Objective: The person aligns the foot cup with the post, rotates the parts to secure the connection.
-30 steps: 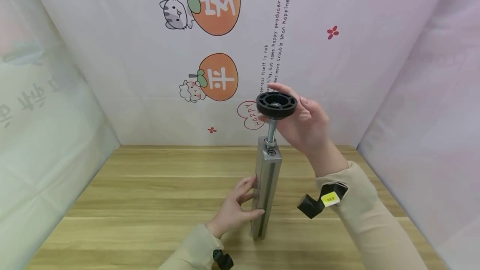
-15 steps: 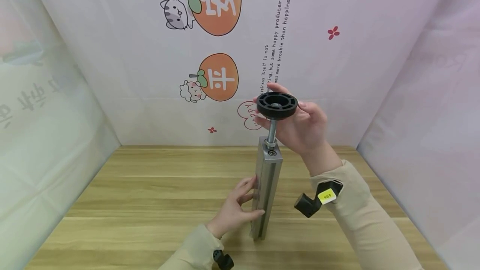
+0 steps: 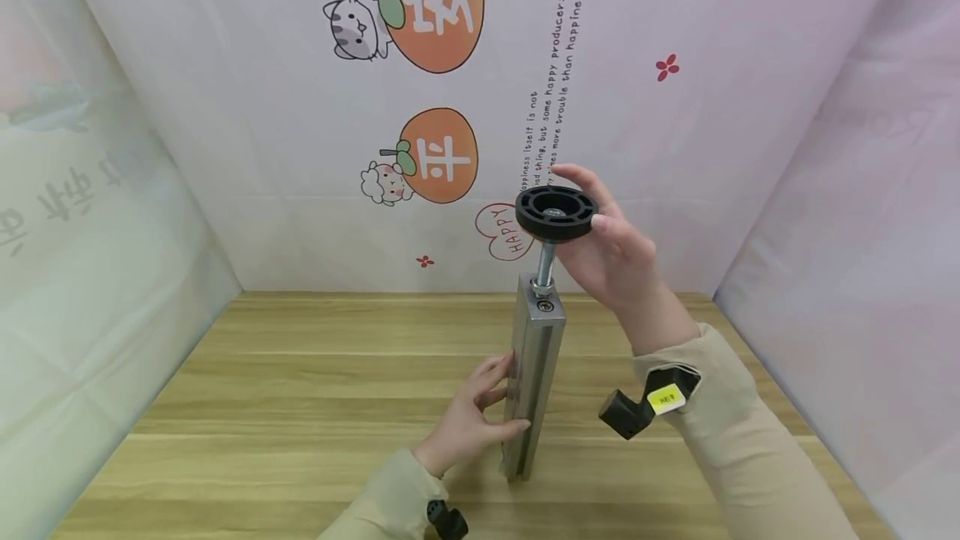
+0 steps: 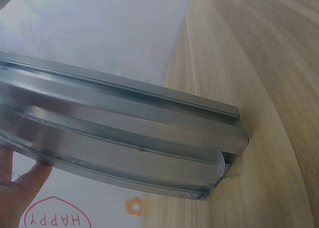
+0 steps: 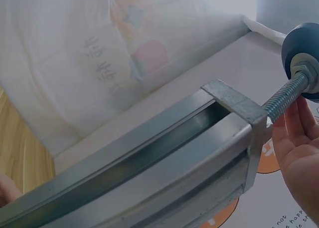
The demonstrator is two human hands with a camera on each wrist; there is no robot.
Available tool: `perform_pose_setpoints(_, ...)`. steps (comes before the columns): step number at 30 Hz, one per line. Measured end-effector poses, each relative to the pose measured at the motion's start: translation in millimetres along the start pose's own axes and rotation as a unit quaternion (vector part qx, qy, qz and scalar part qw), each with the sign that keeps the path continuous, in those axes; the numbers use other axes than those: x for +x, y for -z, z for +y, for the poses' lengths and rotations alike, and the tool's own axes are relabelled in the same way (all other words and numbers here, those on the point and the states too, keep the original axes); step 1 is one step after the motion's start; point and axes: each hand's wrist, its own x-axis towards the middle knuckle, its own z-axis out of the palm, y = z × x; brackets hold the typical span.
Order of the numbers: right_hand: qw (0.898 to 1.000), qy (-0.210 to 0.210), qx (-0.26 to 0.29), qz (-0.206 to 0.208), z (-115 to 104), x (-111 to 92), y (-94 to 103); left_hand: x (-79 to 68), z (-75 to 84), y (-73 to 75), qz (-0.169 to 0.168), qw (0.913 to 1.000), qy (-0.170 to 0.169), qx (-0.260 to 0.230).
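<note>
An aluminium profile bar stands upright on the wooden table. From its capped top rises a threaded rod with a nut at its base, bearing a round black levelling foot. My left hand grips the lower part of the bar, thumb on the near side, fingers on the left face. Up at the foot, my right hand holds the rim from the right, thumb at the near edge and fingers behind. The right wrist view shows its fingers beneath the foot, beside the rod.
The wooden table runs back to a white printed cloth with orange fruit drawings and lettering. Cloth walls also rise on the left and right. A black camera mount sits on the right wrist.
My right hand first turns left, its fingers reaching round the foot's left side, then swings back right with the thumb lower on the rim. The left hand and bar stay in place.
</note>
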Motion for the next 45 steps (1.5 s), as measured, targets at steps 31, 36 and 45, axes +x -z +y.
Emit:
perform_pose_setpoints(31, 0.856, 0.069, -0.425, 0.287, -10, -4, -47.5, 0.5, 1.0, 0.3, -0.002, 1.0, 0.006, 0.001)
perform_pose_setpoints(36, 0.841, 0.085, -0.448, 0.291, -7, -5, -48.6, 0.0, 0.7, 0.1, -0.002, 1.0, 0.008, 0.002)
perform_pose_setpoints(45, 0.806, 0.088, -0.502, 0.3, -2, -6, -53.0, -0.3, -3.9, -0.1, -0.001, 1.0, 0.004, 0.002)
